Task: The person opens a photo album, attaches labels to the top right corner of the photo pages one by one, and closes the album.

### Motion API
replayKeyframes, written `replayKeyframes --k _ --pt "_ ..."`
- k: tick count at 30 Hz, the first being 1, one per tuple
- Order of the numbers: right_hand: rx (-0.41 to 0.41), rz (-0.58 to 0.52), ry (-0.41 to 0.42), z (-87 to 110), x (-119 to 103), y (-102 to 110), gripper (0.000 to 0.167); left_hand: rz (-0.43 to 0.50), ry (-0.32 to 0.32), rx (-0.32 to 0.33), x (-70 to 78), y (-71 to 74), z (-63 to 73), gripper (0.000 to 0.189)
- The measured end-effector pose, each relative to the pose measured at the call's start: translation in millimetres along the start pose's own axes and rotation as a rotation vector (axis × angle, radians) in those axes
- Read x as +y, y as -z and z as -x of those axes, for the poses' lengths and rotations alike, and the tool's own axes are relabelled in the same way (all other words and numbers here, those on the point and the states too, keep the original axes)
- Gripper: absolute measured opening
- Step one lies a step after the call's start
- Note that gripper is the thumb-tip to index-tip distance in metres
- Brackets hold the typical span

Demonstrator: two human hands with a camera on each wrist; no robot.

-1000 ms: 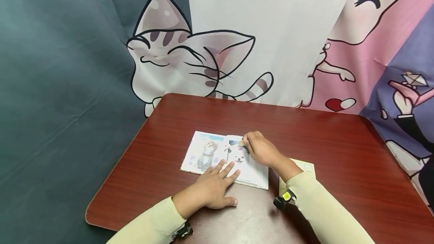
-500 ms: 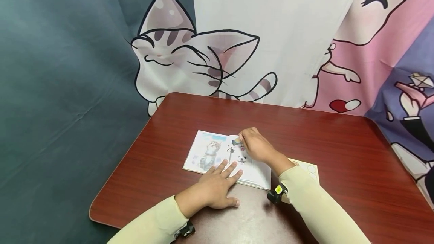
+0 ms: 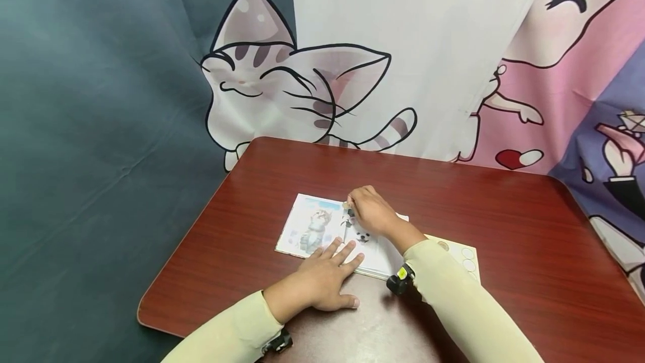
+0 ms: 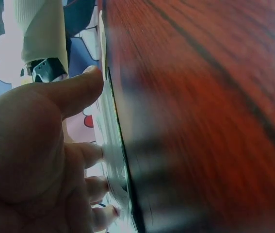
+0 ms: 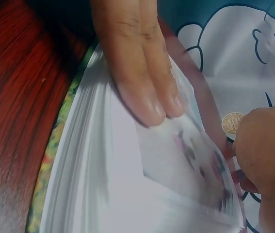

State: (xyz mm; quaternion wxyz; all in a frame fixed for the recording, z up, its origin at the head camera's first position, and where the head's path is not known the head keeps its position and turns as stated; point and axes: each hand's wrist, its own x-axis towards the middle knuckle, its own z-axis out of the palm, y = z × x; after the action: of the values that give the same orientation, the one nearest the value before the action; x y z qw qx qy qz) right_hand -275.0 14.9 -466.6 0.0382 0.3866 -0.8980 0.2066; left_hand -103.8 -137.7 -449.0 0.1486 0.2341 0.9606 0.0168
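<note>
An open picture book [image 3: 313,223] lies on the table, a kitten on its left page and a white puppy [image 3: 363,236] on the right. My left hand [image 3: 325,280] rests with spread fingers on the book's lower edge near the fold; in the right wrist view two of its fingers [image 5: 147,82] press the page. My right hand [image 3: 374,212] is above the top of the book near the fold. Between its fingertips it pinches a round gold sticker [image 5: 232,123], printed with small marks. The left wrist view shows the left thumb [image 4: 81,92] beside the book's edge.
A cream sheet with round stickers [image 3: 468,252] lies right of the book, partly under the right forearm. The reddish-brown table [image 3: 242,212] has rounded corners. Behind it hangs a curtain [image 3: 342,10] with cartoon animals.
My right hand has moved left and slightly up, from over the right page toward the fold, with the sticker in its fingertips. The left hand stays on the book. The view has shifted slightly.
</note>
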Motion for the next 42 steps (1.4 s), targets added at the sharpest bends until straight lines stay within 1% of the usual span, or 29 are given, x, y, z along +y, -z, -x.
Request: replayKeyframes --k 6,11,16,20,27,36,42 --pt "-0.035 0.016 -0.016 -7.4 -0.9 -5.2 0.011 -0.013 -0.001 -0.010 1.0 0.0 -0.9 0.094" --pt "-0.034 0.014 -0.006 -11.8 -2.4 -7.7 0.011 -0.022 -0.002 -0.012 1.0 -0.8 -0.9 0.094" --pt "-0.028 0.023 0.013 -15.9 -3.4 -10.5 0.016 -0.025 -0.002 -0.009 -0.2 -1.7 -1.2 0.094" --pt "-0.034 0.036 0.010 -18.4 -2.1 -14.7 0.020 -0.028 -0.003 -0.007 0.1 -2.2 -1.4 0.094" --pt "-0.049 0.041 0.026 -22.8 -1.5 -21.6 0.022 -0.025 0.005 -0.019 0.0 -1.6 -1.1 0.095" --pt "-0.112 0.053 -0.025 -28.5 -6.9 -24.7 0.019 -0.023 0.006 -0.021 -1.2 -0.1 1.4 0.095" --pt "-0.126 0.057 -0.071 -31.4 -6.7 -28.1 0.024 -0.025 0.001 -0.011 -2.7 -0.2 2.6 0.095"
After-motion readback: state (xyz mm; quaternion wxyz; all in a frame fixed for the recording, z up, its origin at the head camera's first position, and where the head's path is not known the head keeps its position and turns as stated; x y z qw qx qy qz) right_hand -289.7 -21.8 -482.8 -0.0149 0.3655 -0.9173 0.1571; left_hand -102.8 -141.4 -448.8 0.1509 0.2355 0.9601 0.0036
